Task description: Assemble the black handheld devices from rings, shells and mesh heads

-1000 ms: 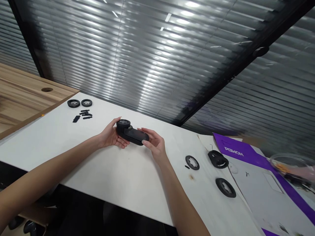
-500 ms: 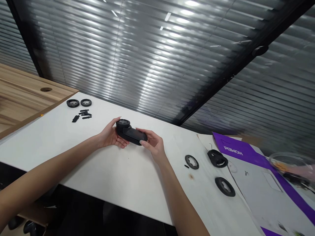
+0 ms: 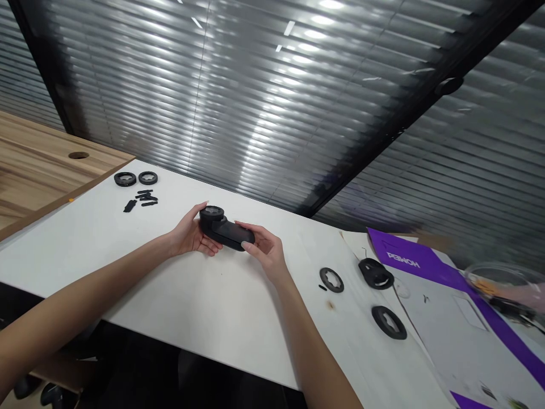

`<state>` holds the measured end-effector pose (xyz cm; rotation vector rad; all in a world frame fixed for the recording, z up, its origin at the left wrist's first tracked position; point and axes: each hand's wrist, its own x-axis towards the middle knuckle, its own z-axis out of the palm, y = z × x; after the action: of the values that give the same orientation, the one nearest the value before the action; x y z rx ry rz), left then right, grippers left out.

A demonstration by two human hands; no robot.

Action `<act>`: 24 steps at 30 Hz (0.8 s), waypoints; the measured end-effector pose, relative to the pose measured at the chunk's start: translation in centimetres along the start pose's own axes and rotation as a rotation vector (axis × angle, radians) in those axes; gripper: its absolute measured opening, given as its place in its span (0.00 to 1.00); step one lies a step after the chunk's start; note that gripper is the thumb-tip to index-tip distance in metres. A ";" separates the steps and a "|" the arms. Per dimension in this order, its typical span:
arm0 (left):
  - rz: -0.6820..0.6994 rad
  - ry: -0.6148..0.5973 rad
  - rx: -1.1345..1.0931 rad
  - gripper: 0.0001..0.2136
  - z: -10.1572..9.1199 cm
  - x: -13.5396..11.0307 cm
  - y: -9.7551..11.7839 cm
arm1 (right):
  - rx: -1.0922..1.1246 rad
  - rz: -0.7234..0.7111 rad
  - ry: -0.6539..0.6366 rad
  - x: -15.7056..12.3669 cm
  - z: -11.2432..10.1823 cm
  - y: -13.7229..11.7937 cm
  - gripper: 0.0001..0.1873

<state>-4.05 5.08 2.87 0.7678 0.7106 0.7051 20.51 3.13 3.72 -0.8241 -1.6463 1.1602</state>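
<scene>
A black elongated device with a round, ring-topped end [image 3: 232,234] is held between both hands just over the white table [image 3: 204,307]. My left hand [image 3: 191,234] cradles the round end, its thumb at the top edge and its fingers underneath. At the other, rounded end, my right hand [image 3: 267,249] grips with thumb in front and fingers behind. The device's exact kind cannot be made out. To the right of my right hand lie a flat black ring [image 3: 322,276] with a notched opening and a small black strip [image 3: 322,287].
Two black rings [image 3: 148,172] and several small black strips [image 3: 147,196] lie at the far left. On the right are a black hollow housing [image 3: 374,274], another ring [image 3: 378,315], a purple-and-grey sheet [image 3: 438,329] and a clear container [image 3: 502,272]. Blinds [image 3: 238,113] stand behind.
Both hands keep the same hold on the black device. The whole view has shifted very slightly; nothing was taken up or let go.
</scene>
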 end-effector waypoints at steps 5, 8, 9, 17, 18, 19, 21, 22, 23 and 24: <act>-0.002 0.029 -0.043 0.39 -0.1 0.1 -0.1 | 0.022 -0.019 0.016 0.0 -0.4 0.0 0.21; 0.002 0.023 -0.056 0.38 -0.2 0.1 -0.1 | 0.023 -0.016 0.012 0.0 -0.5 0.1 0.21; 0.002 0.020 -0.056 0.38 -0.2 0.1 -0.1 | 0.023 -0.015 0.010 0.1 -0.5 0.2 0.22; 0.010 0.013 -0.040 0.37 0.2 -0.1 0.2 | 0.026 -0.007 -0.005 0.2 -0.5 0.1 0.22; 0.009 0.017 -0.036 0.37 0.2 -0.2 0.2 | 0.025 -0.004 -0.010 0.2 -0.4 0.1 0.22; 0.008 0.022 -0.031 0.37 0.3 -0.2 0.2 | 0.022 -0.001 -0.016 0.1 -0.4 0.0 0.22; 0.006 0.034 -0.023 0.37 0.4 -0.2 0.2 | 0.014 0.006 -0.023 0.1 -0.3 0.0 0.21; 0.005 0.036 -0.018 0.37 0.4 -0.2 0.2 | 0.010 0.009 -0.025 0.1 -0.2 0.0 0.21; 0.006 0.035 -0.012 0.37 0.5 -0.2 0.2 | 0.009 0.012 -0.028 0.1 -0.2 0.0 0.21; 0.007 0.030 -0.006 0.37 0.5 -0.2 0.1 | 0.008 0.015 -0.030 0.0 -0.1 0.0 0.22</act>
<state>-3.85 4.83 3.27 0.7563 0.7328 0.7262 20.63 3.21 3.75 -0.8186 -1.6617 1.1942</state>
